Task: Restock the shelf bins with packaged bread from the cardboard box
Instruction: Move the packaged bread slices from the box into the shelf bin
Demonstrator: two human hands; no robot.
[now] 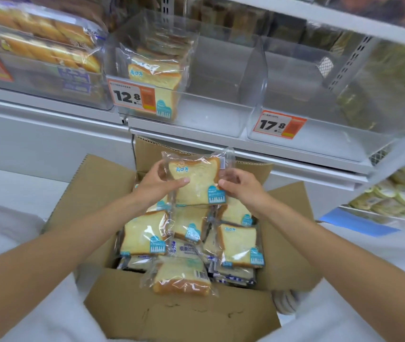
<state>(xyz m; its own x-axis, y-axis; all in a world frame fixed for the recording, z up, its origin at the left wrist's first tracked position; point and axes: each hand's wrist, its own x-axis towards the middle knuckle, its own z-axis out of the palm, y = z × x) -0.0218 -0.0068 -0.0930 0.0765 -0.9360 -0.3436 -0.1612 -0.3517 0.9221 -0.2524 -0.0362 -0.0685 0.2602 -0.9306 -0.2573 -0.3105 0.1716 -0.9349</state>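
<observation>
I have both hands on one bread packet [196, 180], held upright just above the far edge of the cardboard box [184, 314], label facing me. My left hand [158, 186] grips its left edge, thumb laid across the front of the slice. My right hand [240, 187] pinches the right edge beside the blue label.

I judge the two-sided hold suits a loose, slippery wrapper around soft bread. Taking it by the edges keeps it flat without squashing the slice, and keeps the printed face turned the way it should show on the shelf.

The other packets [144, 235] lie heaped in the box, and one tipped packet [181, 280] leans over the near edge. The box stands open right below the shelf, which I take to be a way of keeping each lift short.

Above, the clear bin [211, 114] with the 12.8 tag [130, 96] holds matching packets [157, 80] on edge against its left wall. They fill only that side, so I read its right side as where this one goes. The next bin [332, 137], tagged 17.8 [279, 124], is priced differently, so I would leave it alone.
</observation>
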